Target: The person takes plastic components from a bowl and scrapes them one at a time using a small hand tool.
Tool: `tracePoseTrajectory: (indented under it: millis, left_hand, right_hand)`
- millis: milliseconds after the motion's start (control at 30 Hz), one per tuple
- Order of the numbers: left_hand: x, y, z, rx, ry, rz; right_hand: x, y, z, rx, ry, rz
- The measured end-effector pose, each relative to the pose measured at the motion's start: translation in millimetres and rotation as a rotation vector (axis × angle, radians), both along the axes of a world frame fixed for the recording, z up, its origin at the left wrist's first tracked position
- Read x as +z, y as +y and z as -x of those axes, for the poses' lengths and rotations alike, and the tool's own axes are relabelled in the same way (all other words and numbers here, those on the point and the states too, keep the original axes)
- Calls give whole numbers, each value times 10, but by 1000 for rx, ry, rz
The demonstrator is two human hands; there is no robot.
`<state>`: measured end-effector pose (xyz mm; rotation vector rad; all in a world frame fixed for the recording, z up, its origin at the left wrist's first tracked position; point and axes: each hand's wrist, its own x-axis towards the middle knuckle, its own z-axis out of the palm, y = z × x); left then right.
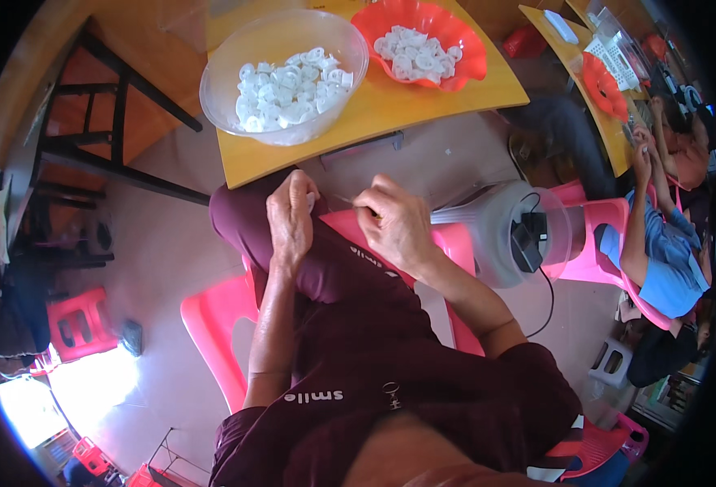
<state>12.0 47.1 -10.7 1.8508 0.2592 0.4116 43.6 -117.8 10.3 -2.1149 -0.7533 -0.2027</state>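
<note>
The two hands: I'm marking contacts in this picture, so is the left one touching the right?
Apart. The head view shows a clear gap between the left hand and the right hand, with floor visible between them.

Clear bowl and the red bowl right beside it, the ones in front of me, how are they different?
The clear bowl is see-through and colourless; the red bowl is bright red. The clear bowl has a smooth round rim, the red bowl a wavy one. The clear bowl looks larger and holds more pieces than the red bowl. Both stand on the yellow table and contain small white pieces.
</note>
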Motion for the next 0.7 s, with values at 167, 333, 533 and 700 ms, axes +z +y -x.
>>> tracePoseTrajectory:
  millis: [167, 333, 533, 700]
  left_hand:
    - [854, -148, -376, -82, -92, -161]
    - [1223, -406, -1309, -124, -151, -536]
    - [1344, -431, -1989, -177, 64, -728]
    - [1326, 142, -1917, -161, 86, -715]
  right_hand:
    - [19, -17, -83, -37, -47, 19]
    - [-69, 13, -23, -10, -11, 22]
    - [-130, 6, -27, -1, -50, -39]
    - [-101, -11, -49, -3, -63, -47]
